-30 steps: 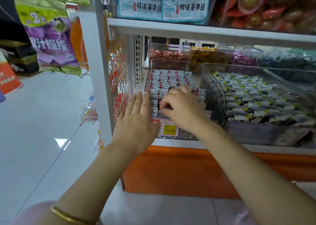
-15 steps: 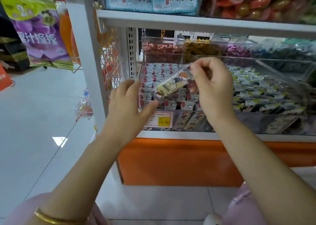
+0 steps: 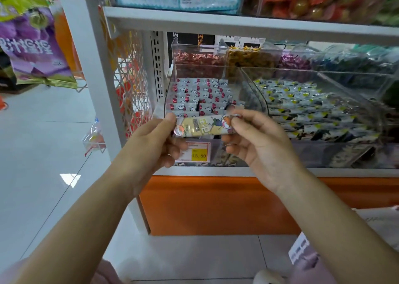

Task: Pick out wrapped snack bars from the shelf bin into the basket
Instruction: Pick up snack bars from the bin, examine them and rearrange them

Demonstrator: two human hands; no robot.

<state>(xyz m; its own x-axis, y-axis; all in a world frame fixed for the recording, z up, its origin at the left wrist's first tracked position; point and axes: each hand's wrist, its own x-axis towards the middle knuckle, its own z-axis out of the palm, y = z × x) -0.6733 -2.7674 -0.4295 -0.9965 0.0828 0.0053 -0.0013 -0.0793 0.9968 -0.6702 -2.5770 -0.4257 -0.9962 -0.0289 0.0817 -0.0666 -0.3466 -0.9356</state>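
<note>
One yellow price tag [image 3: 199,154] reading 15.80, pale cartoon-printed wrapped snack bar [image 3: 203,126], long axis left-right, left grip [image 3: 151,141] and right grip [image 3: 259,141] pinching its ends

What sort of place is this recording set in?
Most likely a snack shop or supermarket aisle: clear bins of wrapped sweets on a shelf, a yellow price tag, and hanging snack bags.

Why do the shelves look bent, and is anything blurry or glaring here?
Head view: the wide lens bows the shelf edge; the purple bag at far left is smeared; a bright patch glares off the floor; the snack bar pinched between left hand and right hand looks fairly sharp.
</note>
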